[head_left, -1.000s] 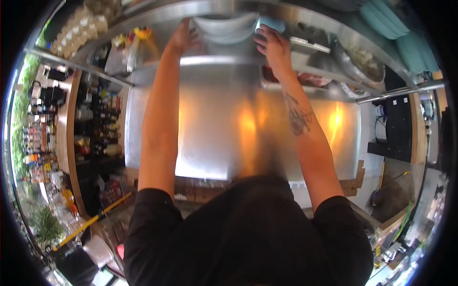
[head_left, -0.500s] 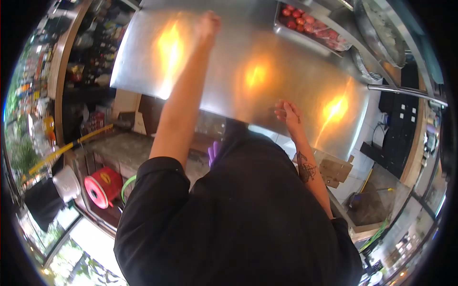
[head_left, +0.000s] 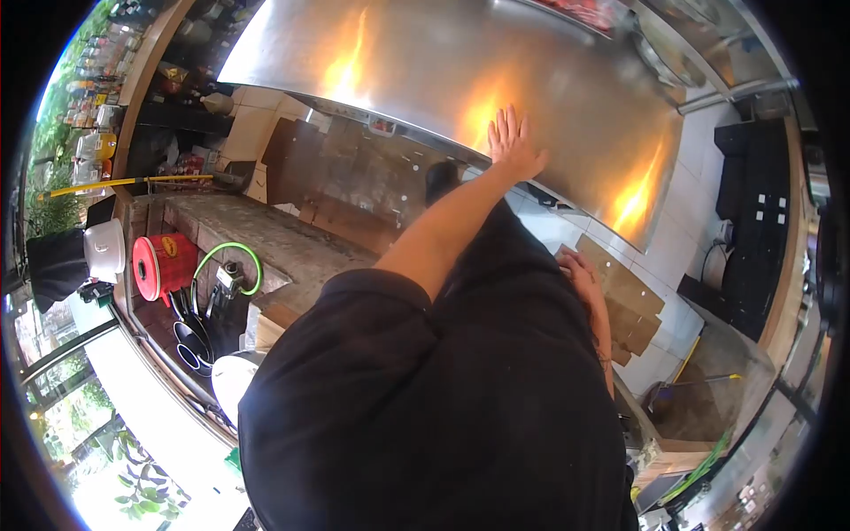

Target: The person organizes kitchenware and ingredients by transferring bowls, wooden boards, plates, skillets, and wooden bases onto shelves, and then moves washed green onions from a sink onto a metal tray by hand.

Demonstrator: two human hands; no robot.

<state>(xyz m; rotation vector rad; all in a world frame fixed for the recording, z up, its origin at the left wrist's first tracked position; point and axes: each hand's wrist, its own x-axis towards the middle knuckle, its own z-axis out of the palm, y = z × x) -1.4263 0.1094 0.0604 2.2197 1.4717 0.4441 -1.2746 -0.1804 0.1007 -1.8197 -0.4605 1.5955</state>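
Observation:
My left hand lies flat on the front edge of a shiny stainless steel table, fingers spread and nothing held. My right hand hangs low beside my thigh, close to the black trousers. Its fingers are loosely bent and apart, with no object visible in them. At the table's far side, a metal tray of red food is cut off by the top of the view.
Flattened cardboard lies on the tiled floor to the right. A red pot, dark pans and a green hose are on the left by a concrete ledge. A black cabinet stands at right.
My left hand has come back from the far part of the table to its front edge and flattened there. My right hand has dropped from above the table to my side. The view has shifted.

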